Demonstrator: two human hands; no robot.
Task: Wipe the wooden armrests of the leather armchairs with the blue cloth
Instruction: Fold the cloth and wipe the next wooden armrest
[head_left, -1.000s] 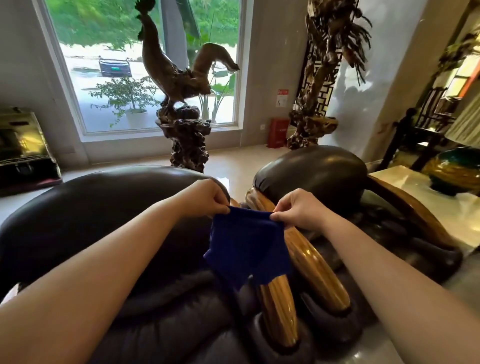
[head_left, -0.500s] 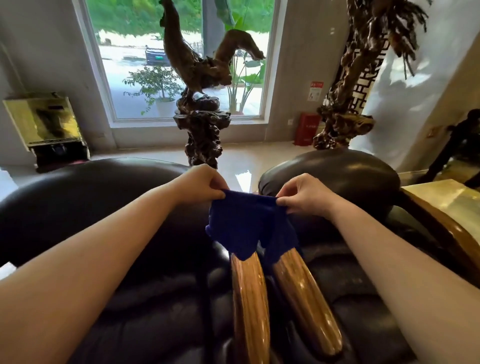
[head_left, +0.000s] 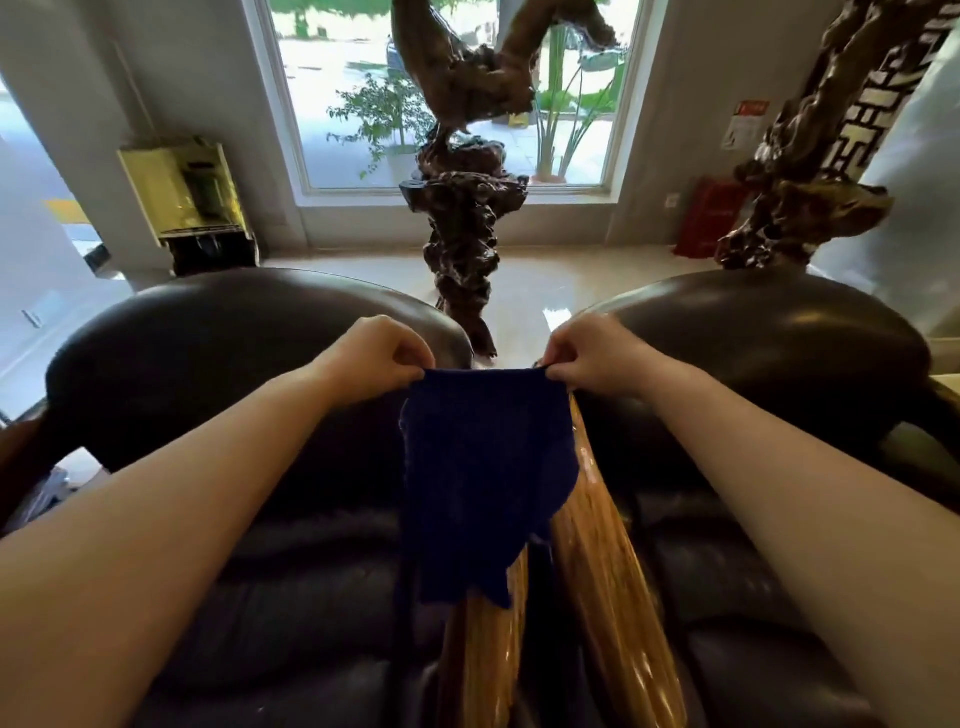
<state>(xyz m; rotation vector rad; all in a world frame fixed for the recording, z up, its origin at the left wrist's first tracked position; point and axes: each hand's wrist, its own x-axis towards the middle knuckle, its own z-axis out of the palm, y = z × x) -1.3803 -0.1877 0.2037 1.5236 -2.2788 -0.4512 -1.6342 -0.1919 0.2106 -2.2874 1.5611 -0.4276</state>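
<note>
The cloth (head_left: 483, 478) below the fingers (head_left: 415, 361) hides the armrests' (head_left: 608, 571) far ends; the bottom edge cuts their near ends.

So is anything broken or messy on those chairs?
Nothing stands out. The left hand and right hand hold the blue cloth spread above the two wooden armrests, which look shiny and whole. No spills show on the leather armchairs.

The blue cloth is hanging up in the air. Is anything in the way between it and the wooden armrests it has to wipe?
Nothing visible is. The left hand and right hand pinch the blue cloth by its top corners, and it hangs right over the two wooden armrests between the leather armchairs, already covering their far ends.
</note>
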